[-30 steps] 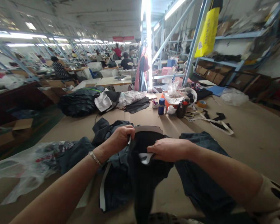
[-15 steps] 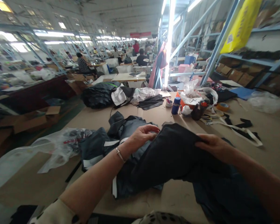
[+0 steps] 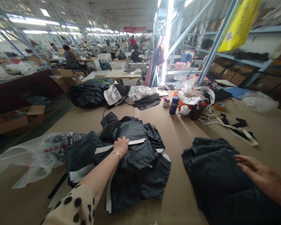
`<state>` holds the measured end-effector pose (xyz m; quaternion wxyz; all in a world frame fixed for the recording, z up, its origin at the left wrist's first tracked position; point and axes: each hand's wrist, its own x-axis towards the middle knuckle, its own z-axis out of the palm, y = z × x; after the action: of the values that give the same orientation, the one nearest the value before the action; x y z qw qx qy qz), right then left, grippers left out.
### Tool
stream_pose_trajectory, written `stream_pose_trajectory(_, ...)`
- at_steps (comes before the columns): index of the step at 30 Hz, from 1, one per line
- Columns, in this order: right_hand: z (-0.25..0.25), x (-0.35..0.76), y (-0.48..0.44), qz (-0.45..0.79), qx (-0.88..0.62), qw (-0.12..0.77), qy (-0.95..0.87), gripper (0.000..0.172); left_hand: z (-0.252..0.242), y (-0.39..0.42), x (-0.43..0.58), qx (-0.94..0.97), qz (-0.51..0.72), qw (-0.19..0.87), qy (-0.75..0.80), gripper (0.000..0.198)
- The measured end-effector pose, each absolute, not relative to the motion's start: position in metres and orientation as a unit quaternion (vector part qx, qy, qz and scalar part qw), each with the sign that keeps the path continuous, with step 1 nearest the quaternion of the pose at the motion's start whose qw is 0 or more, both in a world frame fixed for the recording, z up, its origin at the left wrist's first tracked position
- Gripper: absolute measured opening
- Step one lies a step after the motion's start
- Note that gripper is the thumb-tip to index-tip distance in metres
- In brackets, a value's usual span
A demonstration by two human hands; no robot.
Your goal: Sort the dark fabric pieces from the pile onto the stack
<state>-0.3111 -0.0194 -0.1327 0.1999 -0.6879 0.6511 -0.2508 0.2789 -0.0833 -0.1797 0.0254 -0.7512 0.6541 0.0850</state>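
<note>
On the table in front of me lies a loose pile of dark grey-blue garment pieces (image 3: 140, 178), some edged with white strips (image 3: 137, 141). My left hand (image 3: 121, 146) is on top of it, fingers curled down over a piece beside a white strip; the fingertips are partly hidden. To the right is a flatter stack of dark cloth pieces (image 3: 210, 175). Over that stack's right side is my right hand (image 3: 257, 170), fingers stretched out and a little apart, holding nothing. Whether it touches the cloth is hard to tell.
A clear plastic bag (image 3: 39, 153) lies left of the pile. Behind stand a black bundle (image 3: 90, 93), a blue bottle (image 3: 174, 105), a dark flask (image 3: 198, 110) and an orange container (image 3: 183, 101). Tape (image 3: 219, 106) and white straps (image 3: 242, 134) lie at the right.
The dark cloth piece that was held up between both hands now lies on the right-hand stack. My right hand has let go; my left hand has moved down onto the pile.
</note>
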Motion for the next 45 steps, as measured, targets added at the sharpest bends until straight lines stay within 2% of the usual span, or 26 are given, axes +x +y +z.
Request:
stream_pose_trajectory(4,-0.145,-0.181,-0.013,-0.207,-0.737,0.323,0.557,0.030,-0.169,-0.100,0.291,-0.741,0.095,0.028,0.664,0.031)
stream_pose_trajectory(9,-0.153,-0.056,-0.013,-0.239,-0.731,0.469,0.434,0.024,-0.116,-0.096,0.283,-0.721,0.078,-0.069,0.685,0.030)
stream_pose_trajectory(11,-0.148,-0.017,-0.019,-0.293,-0.664,0.541,0.425,0.032,-0.092,-0.088,0.267,-0.698,0.075,-0.114,0.703,0.031)
stream_pose_trajectory(13,-0.136,0.014,-0.026,-0.355,-0.548,0.629,0.421,0.049,-0.073,-0.076,0.245,-0.663,0.114,-0.181,0.718,0.031)
stream_pose_trajectory(15,-0.123,0.038,-0.031,-0.415,-0.422,0.705,0.390,0.060,-0.062,-0.060,0.220,-0.623,0.207,-0.258,0.709,0.034)
stream_pose_trajectory(17,-0.111,0.052,-0.032,-0.470,-0.334,0.746,0.333,0.056,-0.062,-0.043,0.193,-0.584,0.333,-0.324,0.666,0.039)
stream_pose_trajectory(20,-0.107,0.059,-0.027,-0.525,-0.274,0.754,0.283,0.049,-0.077,-0.021,0.160,-0.547,0.470,-0.387,0.575,0.041)
stream_pose_trajectory(23,-0.118,0.051,-0.022,-0.524,-0.260,0.744,0.324,0.052,-0.095,-0.008,0.142,-0.524,0.555,-0.423,0.489,0.031)
stream_pose_trajectory(27,-0.134,0.024,-0.026,-0.443,-0.381,0.712,0.389,0.048,-0.101,-0.008,0.149,-0.484,0.686,-0.454,0.299,0.031)
stream_pose_trajectory(30,-0.143,-0.003,-0.035,-0.381,-0.434,0.712,0.399,0.048,-0.091,-0.008,0.160,-0.463,0.714,-0.484,0.205,0.034)
stream_pose_trajectory(34,-0.159,-0.035,-0.046,-0.347,-0.430,0.699,0.454,0.044,-0.064,0.011,0.150,-0.321,0.796,-0.468,0.212,0.031)
stream_pose_trajectory(38,-0.170,-0.057,-0.052,-0.333,-0.403,0.707,0.476,0.044,-0.039,0.033,0.129,-0.206,0.843,-0.429,0.251,0.036)
stream_pose_trajectory(43,-0.128,-0.062,-0.045,-0.282,-0.315,0.840,0.339,0.054,-0.062,0.018,0.148,-0.300,0.812,-0.435,0.248,0.034)
stream_pose_trajectory(45,-0.099,-0.060,-0.033,-0.305,-0.330,0.849,0.279,0.059,-0.077,0.006,0.165,-0.389,0.765,-0.440,0.265,0.019)
